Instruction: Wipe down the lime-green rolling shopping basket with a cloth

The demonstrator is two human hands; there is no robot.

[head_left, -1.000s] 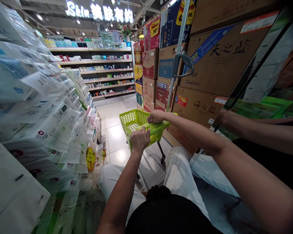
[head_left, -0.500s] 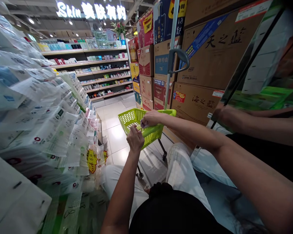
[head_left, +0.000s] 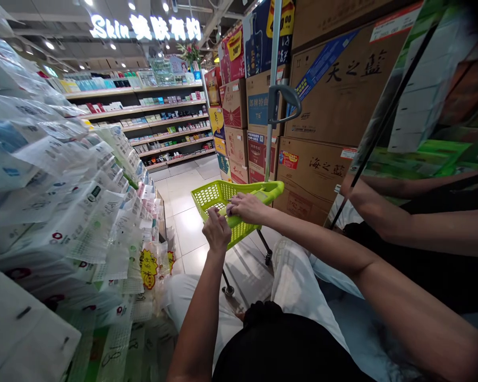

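A small lime-green shopping cart [head_left: 244,232] with a perforated basket stands in front of my knees. My left hand [head_left: 216,230] is closed on the left part of its near bar, fingers curled. My right hand [head_left: 247,208] lies over the same bar just to the right, pressing a small crumpled pale-purple wad, perhaps cloth or tissue, against it. Most of that wad is hidden under the fingers. The part of the basket floor that I can see shows only its holes.
Plastic-wrapped tissue packs [head_left: 91,199] are stacked close on my left. Cardboard cartons [head_left: 322,101] rise on the right, beside a metal post with a grey handle [head_left: 289,101]. A mirror-like panel [head_left: 406,175] is at far right. Cosmetics shelves [head_left: 167,124] stand beyond the tiled floor [head_left: 183,212].
My right hand has moved down and slightly left, from above the basket's near side onto the bar, and its fingers lie flatter. My left hand stays at the bar. The view has shifted slightly.
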